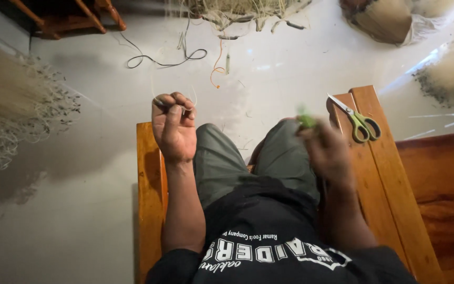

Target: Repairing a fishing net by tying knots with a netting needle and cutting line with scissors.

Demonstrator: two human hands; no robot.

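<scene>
The left hand (173, 128) is curled into a tight fist, pinching a thin, pale strand of line (193, 98) that loops just above the knuckles. The right hand (326, 152) is blurred; a small green object (306, 121) shows at its fingertips, seemingly held, but I cannot tell how firmly. The person sits on a wooden bench (150, 179), both hands over the knees. The strand is hard to see and could likely slip out or snag. Green-handled scissors (358, 121) lie just beside the right hand on a wooden plank (390, 173); a wide sweep might knock them. Netting (11, 113) lies well apart on the open floor (80, 210) to the left.
</scene>
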